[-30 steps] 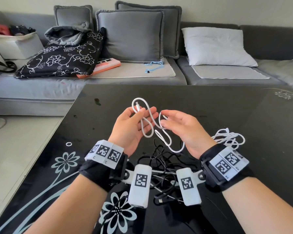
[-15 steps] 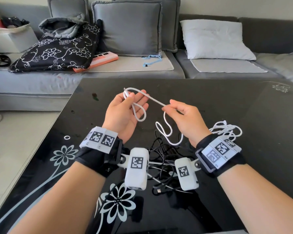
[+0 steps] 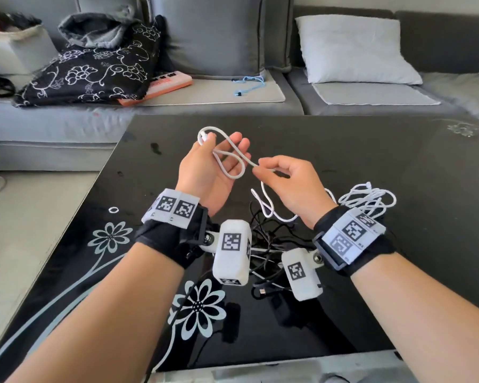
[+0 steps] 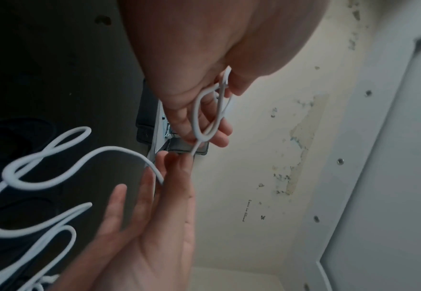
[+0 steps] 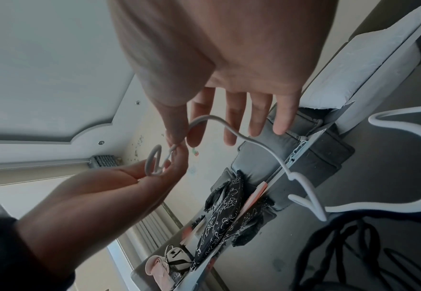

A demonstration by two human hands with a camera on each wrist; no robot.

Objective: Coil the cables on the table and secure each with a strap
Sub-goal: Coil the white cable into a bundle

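Left hand (image 4: 204, 82) holds white cable (image 4: 205, 116) loops; right hand (image 4: 154, 226) pinches it.

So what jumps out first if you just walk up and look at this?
Two raised hands working a white cable above a glossy black table: the left hand holds small loops, the right hand pinches the strand beside it. Under the wrists lies a tangle of black cables, and a grey sofa sits behind.

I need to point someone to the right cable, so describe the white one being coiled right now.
Above the black glass table, both hands meet. The white cable loops across the left hand, pinched by the right hand. Unlike the black cables and white bundle, it is lifted.
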